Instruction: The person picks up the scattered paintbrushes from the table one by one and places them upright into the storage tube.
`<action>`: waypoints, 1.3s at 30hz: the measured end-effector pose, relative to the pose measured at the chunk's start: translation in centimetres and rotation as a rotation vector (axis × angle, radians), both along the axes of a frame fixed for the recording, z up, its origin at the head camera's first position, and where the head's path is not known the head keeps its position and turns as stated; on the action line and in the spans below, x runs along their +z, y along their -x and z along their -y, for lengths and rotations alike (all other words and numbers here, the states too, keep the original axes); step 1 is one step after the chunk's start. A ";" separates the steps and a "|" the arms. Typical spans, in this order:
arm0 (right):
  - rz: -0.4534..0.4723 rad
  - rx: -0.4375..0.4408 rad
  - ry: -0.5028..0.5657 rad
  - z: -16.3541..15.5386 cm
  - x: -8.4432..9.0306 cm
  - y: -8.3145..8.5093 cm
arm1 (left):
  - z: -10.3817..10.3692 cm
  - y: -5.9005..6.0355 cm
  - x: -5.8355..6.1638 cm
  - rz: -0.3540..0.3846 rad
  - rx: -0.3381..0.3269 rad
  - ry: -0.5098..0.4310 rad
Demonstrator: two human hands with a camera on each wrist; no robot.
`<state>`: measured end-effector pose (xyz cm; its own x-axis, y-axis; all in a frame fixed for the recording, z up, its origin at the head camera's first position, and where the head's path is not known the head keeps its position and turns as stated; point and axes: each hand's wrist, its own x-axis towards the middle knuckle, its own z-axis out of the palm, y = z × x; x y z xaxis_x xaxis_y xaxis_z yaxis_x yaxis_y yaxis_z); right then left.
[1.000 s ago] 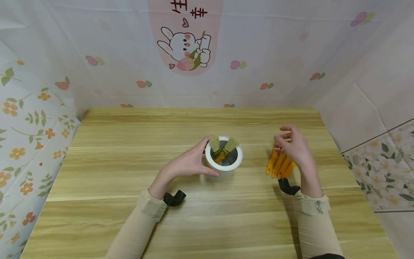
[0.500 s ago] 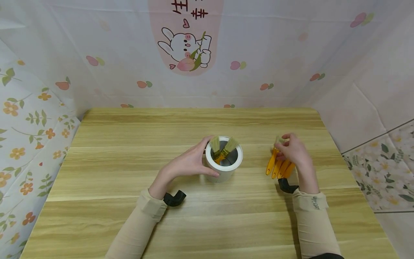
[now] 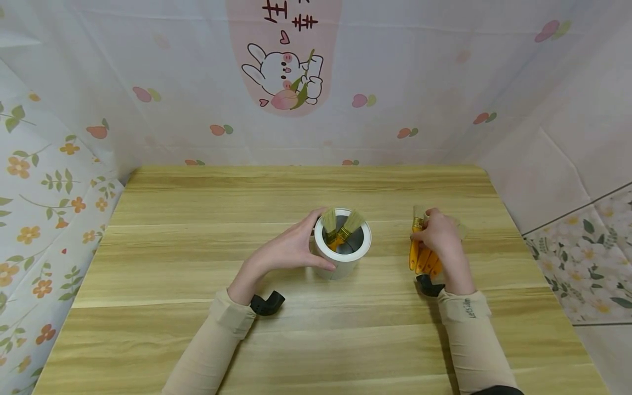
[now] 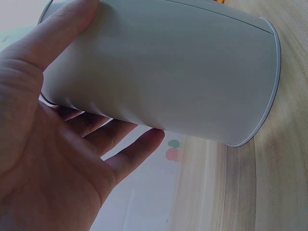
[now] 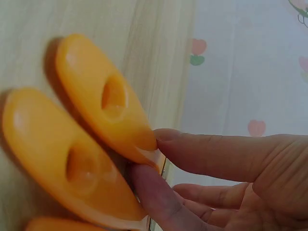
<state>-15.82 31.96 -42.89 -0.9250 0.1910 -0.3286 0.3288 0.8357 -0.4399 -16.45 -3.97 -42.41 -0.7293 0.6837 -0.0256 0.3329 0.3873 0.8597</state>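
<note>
My left hand [image 3: 291, 247] is wrapped round the side of a white cylindrical canister [image 3: 340, 269]. In the left wrist view the thumb lies on one side of its smooth wall [image 4: 168, 67], the fingers on the other. Two paintbrushes [image 3: 353, 220] stand inside, pale bristles up, orange handles mostly hidden. On the right, my right hand [image 3: 441, 235] pinches the leftmost paintbrush [image 3: 415, 255] of a group, thumb and index finger on either side of its orange handle [image 5: 86, 77]. Other orange-handled brushes [image 3: 427, 263] lie beside it, partly covered by the hand.
The wood-grain table [image 3: 197, 208] carries everything. Behind it hangs a pale printed cloth [image 3: 395, 71] with a rabbit drawing; floral cloth [image 3: 49, 219] hangs at the left. A black curved piece sits at each wrist, the left one [image 3: 267, 303] close over the tabletop.
My right hand has come down onto the brushes, shifted left and taken hold of the leftmost one, whose bristles now show beside the fingers. The left hand and canister have stayed put.
</note>
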 end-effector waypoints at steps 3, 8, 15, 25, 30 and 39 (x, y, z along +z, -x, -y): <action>-0.011 0.008 -0.022 0.1 -0.2 0.1 | -0.1 0.0 0.0 0.004 0.000 -0.001; -0.022 0.028 -0.027 0.4 -0.5 0.3 | 0.0 0.0 0.1 0.005 0.005 0.011; -0.033 0.039 0.040 0.9 -0.4 0.3 | 0.0 -0.1 0.0 0.013 0.004 0.014; -0.226 -0.022 0.317 2.1 2.2 -0.5 | 0.0 0.0 0.0 0.002 0.006 0.012; -0.386 -0.021 0.385 3.1 3.6 -1.3 | 0.0 0.0 0.0 0.005 0.010 0.016; -0.746 -0.079 0.769 5.0 6.2 -3.0 | 0.0 0.1 0.0 0.011 0.005 0.019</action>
